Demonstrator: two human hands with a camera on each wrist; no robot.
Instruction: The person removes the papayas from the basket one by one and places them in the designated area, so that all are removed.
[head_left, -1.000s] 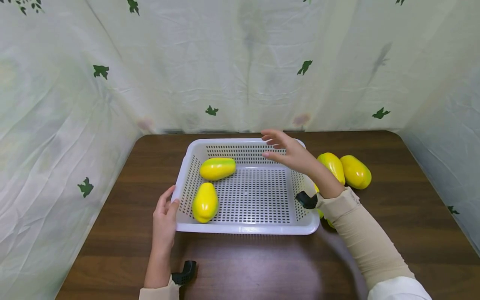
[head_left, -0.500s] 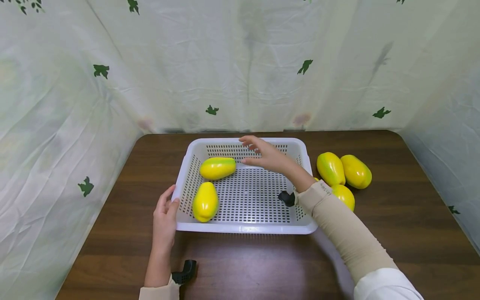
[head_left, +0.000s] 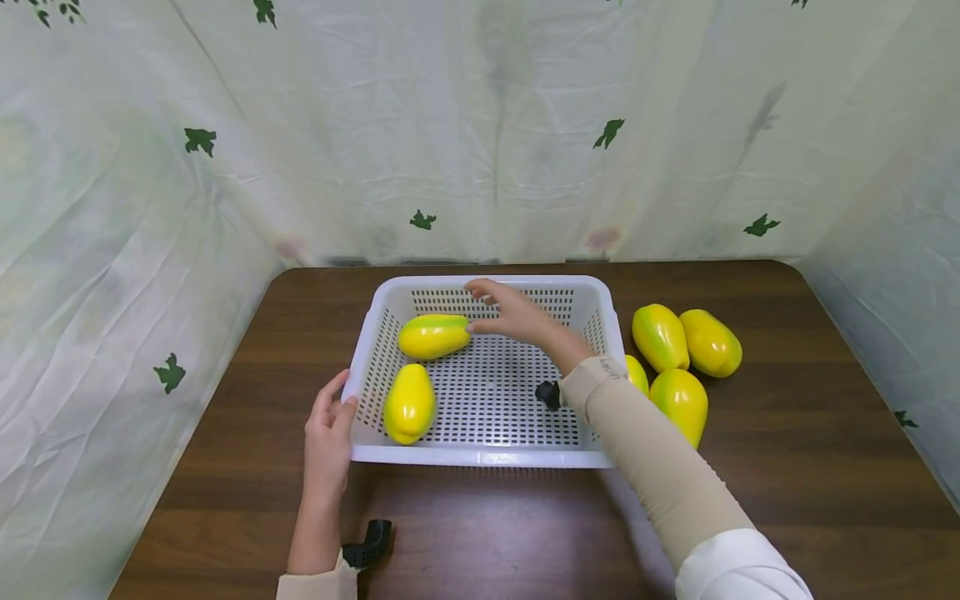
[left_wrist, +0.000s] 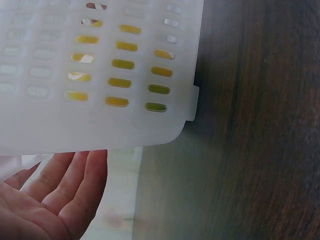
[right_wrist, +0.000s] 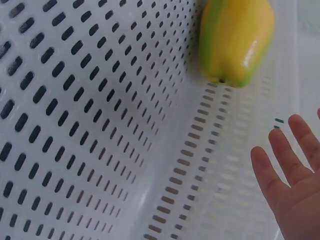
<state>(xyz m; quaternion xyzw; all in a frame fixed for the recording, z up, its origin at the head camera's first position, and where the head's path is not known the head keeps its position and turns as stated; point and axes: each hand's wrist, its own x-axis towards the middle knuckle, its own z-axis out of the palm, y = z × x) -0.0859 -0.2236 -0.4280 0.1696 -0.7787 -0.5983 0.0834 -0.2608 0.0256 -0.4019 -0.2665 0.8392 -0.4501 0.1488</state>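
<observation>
A white perforated basket point(head_left: 487, 457) holds two yellow fruits at its left side: one point(head_left: 433, 337) lies sideways near the back, the other point(head_left: 409, 404) points toward the front. My left hand point(head_left: 328, 446) grips the basket's left rim, its thumb on the rim; in the left wrist view its fingers point(left_wrist: 85, 185) lie along the rim's outer side. My right hand point(head_left: 513, 318) hovers over the back of the basket, fingers spread and holding nothing, just right of the sideways fruit. The right wrist view shows a gap between this hand point(right_wrist: 295, 185) and the fruit point(right_wrist: 236, 40).
Several yellow fruits point(head_left: 678, 404) lie on the brown wooden table point(head_left: 787, 433) right of the basket, one partly hidden by the basket and right sleeve. A pale curtain point(head_left: 525, 167) with green leaf shapes hangs behind the table and along both sides.
My right hand has moved left and slightly down across the basket to the sideways fruit, uncovering more of the fruits on the right. The left hand and basket have stayed in place.
</observation>
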